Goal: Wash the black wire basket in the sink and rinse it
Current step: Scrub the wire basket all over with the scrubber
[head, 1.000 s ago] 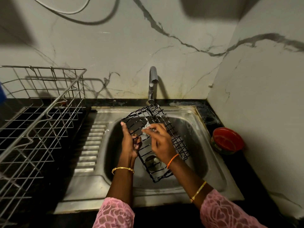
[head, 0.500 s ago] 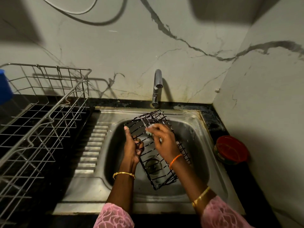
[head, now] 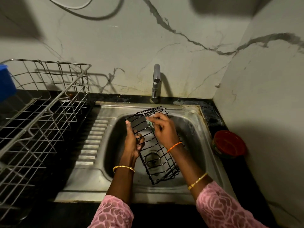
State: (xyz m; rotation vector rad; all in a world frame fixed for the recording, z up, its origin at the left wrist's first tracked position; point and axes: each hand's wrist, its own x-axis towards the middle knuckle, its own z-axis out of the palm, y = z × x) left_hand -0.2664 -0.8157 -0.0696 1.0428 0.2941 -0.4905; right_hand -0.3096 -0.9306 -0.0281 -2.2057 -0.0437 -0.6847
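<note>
The black wire basket (head: pixel 158 163) is held tilted over the bowl of the steel sink (head: pixel 194 129), its far end up near the tap. My left hand (head: pixel 133 142) grips its left edge, fingers curled through the wires. My right hand (head: pixel 164 129) presses a small pale green scrub pad (head: pixel 150 123) against the basket's upper part. The tap (head: pixel 156 83) stands behind the basket; no water is seen running. The sink drain shows through the wires.
A large steel dish rack (head: pixel 42 116) fills the black counter on the left, with a blue object (head: pixel 5 83) at its far corner. A red-lidded container (head: pixel 229 143) sits on the counter right of the sink. Marble walls close the back and right.
My right hand with the pad has slid up along the basket toward its far end. The left hand keeps its grip and the basket stays tilted the same way.
</note>
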